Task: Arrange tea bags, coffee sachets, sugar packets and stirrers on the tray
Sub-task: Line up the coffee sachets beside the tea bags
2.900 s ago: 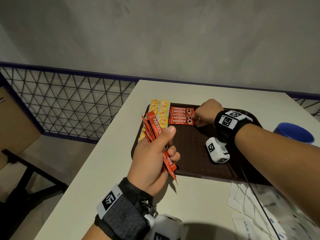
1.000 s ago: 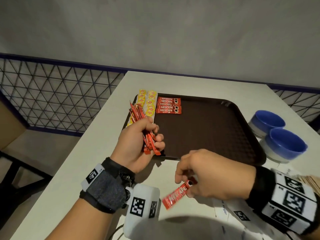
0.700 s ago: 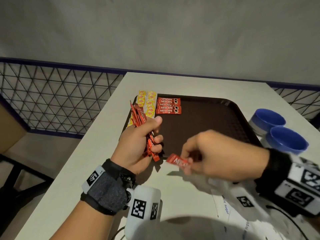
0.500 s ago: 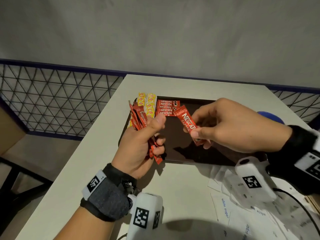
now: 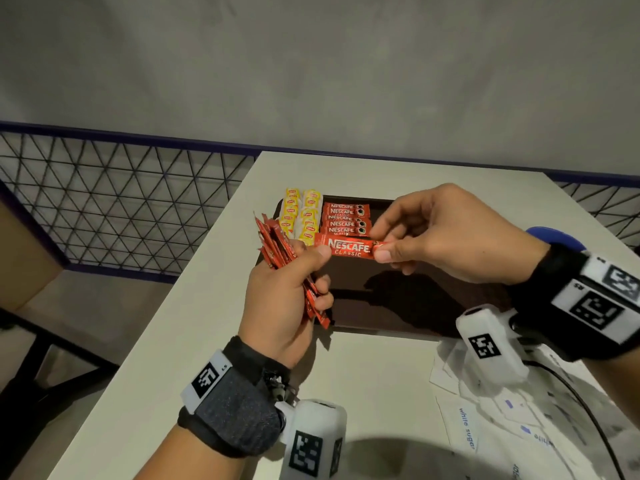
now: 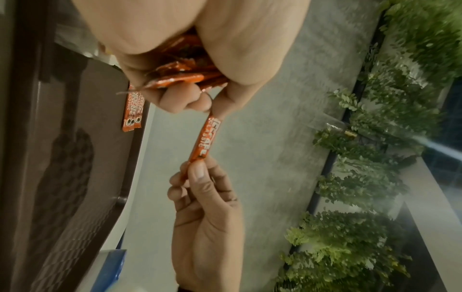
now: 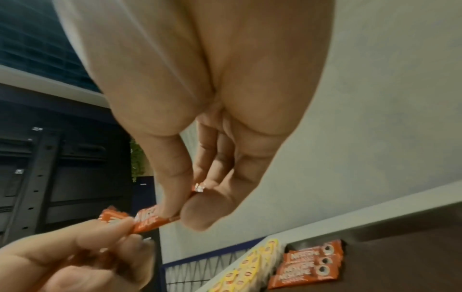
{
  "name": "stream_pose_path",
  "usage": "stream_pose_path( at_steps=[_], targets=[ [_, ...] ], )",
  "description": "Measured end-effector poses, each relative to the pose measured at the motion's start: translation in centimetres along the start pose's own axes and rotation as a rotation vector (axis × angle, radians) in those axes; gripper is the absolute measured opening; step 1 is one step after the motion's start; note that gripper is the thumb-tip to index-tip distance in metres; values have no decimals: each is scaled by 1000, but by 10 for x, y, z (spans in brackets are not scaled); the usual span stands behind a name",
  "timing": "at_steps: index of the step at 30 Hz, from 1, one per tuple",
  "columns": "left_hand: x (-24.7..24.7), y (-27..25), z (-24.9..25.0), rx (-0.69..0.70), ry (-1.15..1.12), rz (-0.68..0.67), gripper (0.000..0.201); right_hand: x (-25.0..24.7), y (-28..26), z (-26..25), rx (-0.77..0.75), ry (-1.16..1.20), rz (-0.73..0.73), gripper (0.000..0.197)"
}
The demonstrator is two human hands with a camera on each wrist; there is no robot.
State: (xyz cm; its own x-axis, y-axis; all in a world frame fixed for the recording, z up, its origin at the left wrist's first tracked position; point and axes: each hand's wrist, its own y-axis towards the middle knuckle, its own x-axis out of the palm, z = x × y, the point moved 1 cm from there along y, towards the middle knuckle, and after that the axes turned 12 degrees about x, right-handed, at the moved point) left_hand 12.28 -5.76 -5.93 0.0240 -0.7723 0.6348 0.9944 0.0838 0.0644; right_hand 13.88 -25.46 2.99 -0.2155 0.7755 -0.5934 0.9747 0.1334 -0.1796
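Observation:
My left hand [image 5: 320, 271] grips a bundle of red coffee sachets [image 5: 277, 251] above the tray's near left corner. My right hand [image 5: 381, 245] pinches one end of a single Nescafe sachet [image 5: 346, 247], held level over the brown tray [image 5: 398, 306]. The left thumb touches its other end; in the left wrist view the single sachet [image 6: 202, 138] spans both hands. Yellow tea bags [image 5: 301, 216] lie in two columns at the tray's far left. Beside them sits a row of coffee sachets [image 5: 346, 218]. White sugar packets [image 5: 485, 427] are heaped on the table at the near right.
A blue bowl [image 5: 554, 235] shows behind my right wrist at the tray's right side. The white table [image 5: 207, 323] drops off at its left edge beside a wire-mesh railing [image 5: 121, 202]. A grey wall stands behind the table.
My right hand lifted one coffee sachet from near the sugar packets, carried it up over the tray and turned it level, where its free end now meets my left thumb. The left hand kept its bundle.

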Motion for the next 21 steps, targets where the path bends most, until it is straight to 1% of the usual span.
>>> stream_pose_path(
  at_steps=[1, 3, 5, 8, 11, 13, 17, 21],
  targets=[
    [-1, 2, 0, -8, -23, 37, 26, -1, 9, 4, 8, 5, 20, 16],
    [-3, 5, 2, -1, -42, 74, 22, -5, 30, 14, 36, 15, 65, 16],
    [-4, 7, 4, -13, -51, 85, 17, -6, 58, 27, 87, 5, 90, 15],
    [-3, 5, 2, -32, -55, 87, 13, 1, 98, 46, 154, -75, 86, 15],
    [-1, 3, -1, -40, -55, 78, 10, 5, 127, 59, 196, -95, 91, 17],
    [-2, 4, 0, -32, -48, 79, 11, 7, 139, 62, 198, -95, 92, 18],
    [-3, 6, 0, -31, -46, 77, 19, 12, 151, 63, 198, -106, 51, 14],
    [-3, 6, -1, -38, -53, 74, 19, 12, 155, 63, 198, -120, 43, 13]
  ],
)
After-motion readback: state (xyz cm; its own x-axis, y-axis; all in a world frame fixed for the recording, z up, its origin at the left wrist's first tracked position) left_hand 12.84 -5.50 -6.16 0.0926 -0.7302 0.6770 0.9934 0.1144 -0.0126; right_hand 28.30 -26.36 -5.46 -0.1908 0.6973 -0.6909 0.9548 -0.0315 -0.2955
